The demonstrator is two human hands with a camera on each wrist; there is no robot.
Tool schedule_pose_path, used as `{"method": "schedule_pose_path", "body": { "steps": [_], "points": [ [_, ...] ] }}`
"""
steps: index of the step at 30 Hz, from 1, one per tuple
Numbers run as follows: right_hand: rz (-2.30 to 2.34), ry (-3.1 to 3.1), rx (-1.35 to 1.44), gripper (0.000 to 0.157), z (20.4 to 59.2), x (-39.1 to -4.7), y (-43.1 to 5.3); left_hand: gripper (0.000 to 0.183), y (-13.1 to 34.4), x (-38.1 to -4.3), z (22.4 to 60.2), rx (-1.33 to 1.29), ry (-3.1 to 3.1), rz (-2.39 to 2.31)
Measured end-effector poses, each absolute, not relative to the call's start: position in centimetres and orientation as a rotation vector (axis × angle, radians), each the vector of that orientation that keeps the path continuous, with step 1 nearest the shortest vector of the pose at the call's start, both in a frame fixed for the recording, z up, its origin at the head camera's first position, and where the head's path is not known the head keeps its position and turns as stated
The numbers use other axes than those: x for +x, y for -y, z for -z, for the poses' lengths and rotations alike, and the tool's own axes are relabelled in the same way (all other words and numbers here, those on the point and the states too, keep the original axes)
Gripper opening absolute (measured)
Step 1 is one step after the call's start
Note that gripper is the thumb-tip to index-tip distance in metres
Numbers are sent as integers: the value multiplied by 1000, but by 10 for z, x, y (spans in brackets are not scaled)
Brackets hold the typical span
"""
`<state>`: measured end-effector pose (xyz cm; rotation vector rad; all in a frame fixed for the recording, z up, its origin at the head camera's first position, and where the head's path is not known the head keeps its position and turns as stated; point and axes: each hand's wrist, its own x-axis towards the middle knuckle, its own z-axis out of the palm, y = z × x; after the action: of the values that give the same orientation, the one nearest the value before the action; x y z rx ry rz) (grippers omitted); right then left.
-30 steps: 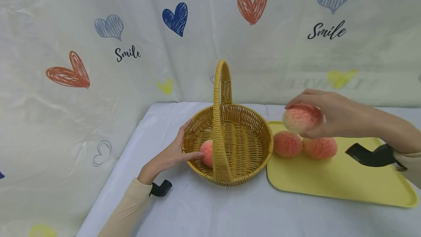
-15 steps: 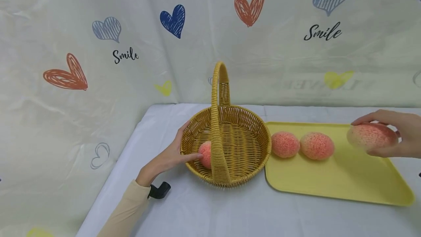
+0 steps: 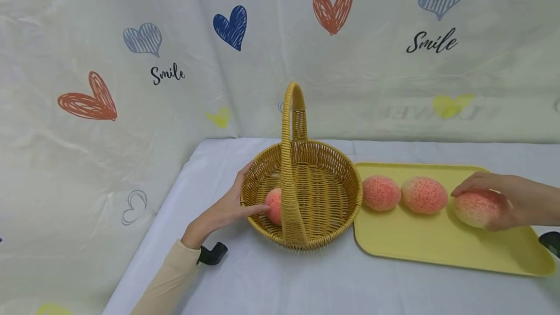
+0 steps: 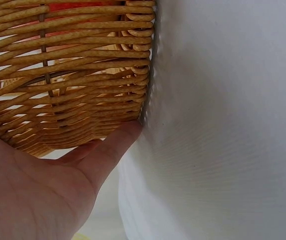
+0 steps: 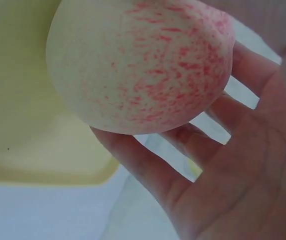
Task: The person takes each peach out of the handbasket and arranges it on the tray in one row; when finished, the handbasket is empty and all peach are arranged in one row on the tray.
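My left hand [image 3: 229, 203] holds the left side of a wicker basket [image 3: 325, 198], thumb over the rim, its tip at a peach [image 3: 273, 205] inside. The basket handle partly covers that peach. Seen from the left wrist, fingers lie against the outer weave [image 4: 83, 95]. At the right, my right hand [image 3: 516, 201] grips another pink and cream peach [image 3: 474, 207] at the yellow tray [image 3: 415, 237]. In the right wrist view this peach [image 5: 143, 70] sits against curled fingers; whether it touches the tray, I cannot tell.
Two more peaches, one near the basket [image 3: 381, 193] and one beside it [image 3: 424, 195], lie in a row on the tray. The tray's left edge adjoins the basket. A white cloth [image 3: 323, 281] covers the table, and a heart-printed sheet [image 3: 262, 72] hangs behind.
My right hand carried its peach rightward from above the two tray peaches, then down and slightly left to the right part of the tray. The left hand stays at the basket.
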<state>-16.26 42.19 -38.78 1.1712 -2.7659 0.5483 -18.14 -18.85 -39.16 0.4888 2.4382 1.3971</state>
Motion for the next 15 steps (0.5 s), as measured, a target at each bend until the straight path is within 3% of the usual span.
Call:
{"method": "schedule_pose_path", "body": {
  "steps": [8,15],
  "points": [
    [-514,2896,925,43,380,-158,-403,119,188,-181,390,498,-2430,-1402],
    [-546,2852,956,46,380,-159,-400,119,188,-181,390,505,-2431,-1408]
  ]
}}
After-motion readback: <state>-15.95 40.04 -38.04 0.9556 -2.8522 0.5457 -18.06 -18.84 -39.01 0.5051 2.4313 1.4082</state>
